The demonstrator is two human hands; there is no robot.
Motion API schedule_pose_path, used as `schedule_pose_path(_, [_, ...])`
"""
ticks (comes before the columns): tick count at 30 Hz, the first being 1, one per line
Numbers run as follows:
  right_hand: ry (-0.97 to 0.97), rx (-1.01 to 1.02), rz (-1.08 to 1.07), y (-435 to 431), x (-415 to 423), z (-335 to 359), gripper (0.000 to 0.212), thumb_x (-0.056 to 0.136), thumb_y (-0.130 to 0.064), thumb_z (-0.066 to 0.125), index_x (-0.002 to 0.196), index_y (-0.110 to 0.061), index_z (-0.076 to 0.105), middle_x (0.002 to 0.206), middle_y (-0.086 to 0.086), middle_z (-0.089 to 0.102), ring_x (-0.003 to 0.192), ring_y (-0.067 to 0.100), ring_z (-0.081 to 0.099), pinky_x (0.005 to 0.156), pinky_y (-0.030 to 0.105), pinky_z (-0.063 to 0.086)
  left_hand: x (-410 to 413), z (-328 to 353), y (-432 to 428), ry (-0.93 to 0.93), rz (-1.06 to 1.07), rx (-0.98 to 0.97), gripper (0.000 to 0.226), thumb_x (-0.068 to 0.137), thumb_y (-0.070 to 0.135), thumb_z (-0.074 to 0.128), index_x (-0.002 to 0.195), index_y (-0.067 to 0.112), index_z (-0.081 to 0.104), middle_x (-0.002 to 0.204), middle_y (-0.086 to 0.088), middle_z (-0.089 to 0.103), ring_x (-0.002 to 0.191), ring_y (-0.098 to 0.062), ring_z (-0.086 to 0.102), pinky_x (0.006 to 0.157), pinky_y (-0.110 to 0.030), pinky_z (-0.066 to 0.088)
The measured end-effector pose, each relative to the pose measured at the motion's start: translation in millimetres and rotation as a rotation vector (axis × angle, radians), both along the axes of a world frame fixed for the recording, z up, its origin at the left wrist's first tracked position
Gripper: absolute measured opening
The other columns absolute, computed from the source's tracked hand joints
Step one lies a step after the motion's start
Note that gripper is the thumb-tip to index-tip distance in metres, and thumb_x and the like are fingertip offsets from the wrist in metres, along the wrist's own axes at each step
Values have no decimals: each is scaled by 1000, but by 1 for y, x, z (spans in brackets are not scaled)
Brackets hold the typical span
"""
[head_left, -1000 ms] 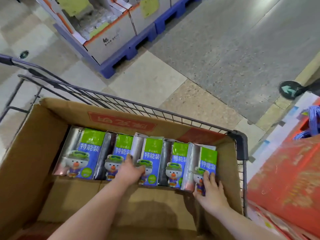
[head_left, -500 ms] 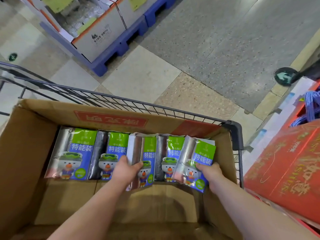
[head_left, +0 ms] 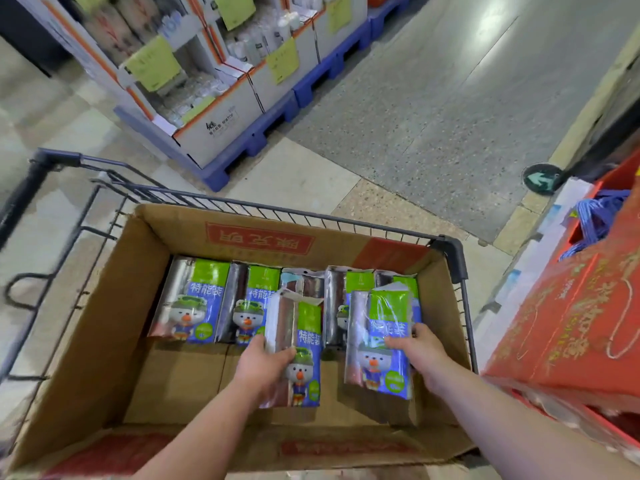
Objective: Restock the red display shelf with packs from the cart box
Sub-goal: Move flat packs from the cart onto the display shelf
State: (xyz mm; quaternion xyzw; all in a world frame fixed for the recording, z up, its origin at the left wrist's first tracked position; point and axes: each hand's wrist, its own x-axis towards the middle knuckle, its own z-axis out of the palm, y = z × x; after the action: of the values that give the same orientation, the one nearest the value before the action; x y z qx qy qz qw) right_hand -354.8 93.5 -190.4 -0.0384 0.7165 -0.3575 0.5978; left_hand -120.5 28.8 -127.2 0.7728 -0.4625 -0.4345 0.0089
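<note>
In the cart's cardboard box [head_left: 104,327], hands (both full) [head_left: 258,363] grip packs [head_left: 301,355].

box [head_left: 104,327] near half: bare floor, free | far wall: pack row [head_left: 194,303] blocks | top: open, walls and cart rim [head_left: 450,251] hem sides | right: red display [head_left: 571,323] close beside cart

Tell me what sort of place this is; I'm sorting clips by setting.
Most likely a supermarket or warehouse store aisle. A wire shopping cart carries a cardboard box of identical packs, cardboard display bins with yellow-green price tags stand on blue pallets, and red gift boxes sit stacked at right.
</note>
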Motion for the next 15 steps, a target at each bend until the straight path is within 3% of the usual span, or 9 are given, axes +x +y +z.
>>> schedule_pose_path(4, [78,-120,-27,28,5,47,26,80,2,70,83,-15,50,82,6,62,64,16,60,39,16,42,2,32,19,137,21,-98,23,84,21,71,99,10,56,98,-13,67,83,-26,62,76,-33,49])
schedule_pose_path(9, [180,-256,-101,79,9,99,24,80,2,68,102,-3,59,83,9,68,60,15,66,49,20,49,1,75,55,376,14,-192,15,88,16,67,95,10,56,89,-9,65,68,-13,57,53,-19,41])
schedule_pose_path(10, [198,-282,-121,90,10,109,19,81,2,68,98,-4,60,80,8,67,53,11,66,46,17,48,3,81,64,428,16,-185,17,87,15,68,98,9,57,92,-10,66,71,-14,59,57,-20,46])
schedule_pose_path(12, [208,-319,-159,114,11,127,15,83,-1,67,94,-7,59,78,7,68,47,7,65,43,16,46,5,94,81,551,39,-150,35,83,19,72,112,6,57,107,-13,68,85,-24,66,77,-36,55])
schedule_pose_path(13, [210,-327,-169,126,11,134,18,83,-2,67,98,-6,59,79,9,69,50,11,67,47,20,49,5,101,90,599,25,-128,47,80,24,75,118,7,55,114,-12,66,91,-26,66,84,-42,55])
schedule_pose_path(15, [226,-345,-213,151,14,147,28,82,-4,69,108,-2,59,88,16,72,65,24,71,62,33,56,6,109,107,674,-7,-101,48,79,26,76,118,8,53,114,-9,66,90,-26,66,85,-45,54])
